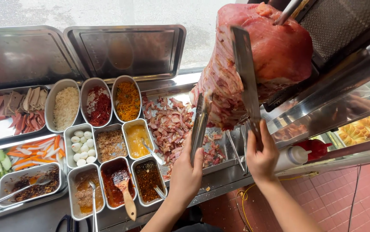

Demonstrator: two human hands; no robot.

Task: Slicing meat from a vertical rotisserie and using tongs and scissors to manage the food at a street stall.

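Now, meat (275, 47): above and ahead of both your hands on its upright spit, heavy, soft and greasy; slices likely drop loose, so catch them low
Knife (246, 77): long, stiff, flat against the meat's face; you grip the handle end
Right hand (262, 157): fingers closed round the knife handle
Tongs (199, 129): stiff metal, tips touching the meat's lower edge
Left hand (186, 174): clamped on the tongs
Tray (167, 126): beyond your left hand, holds cut meat

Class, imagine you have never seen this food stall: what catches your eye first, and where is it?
The big cone of red meat on its spit, upper right, dominates. The right hand holds a long knife against it, while the left hand holds metal tongs below. At left, steel tubs hold colourful toppings and sauces.
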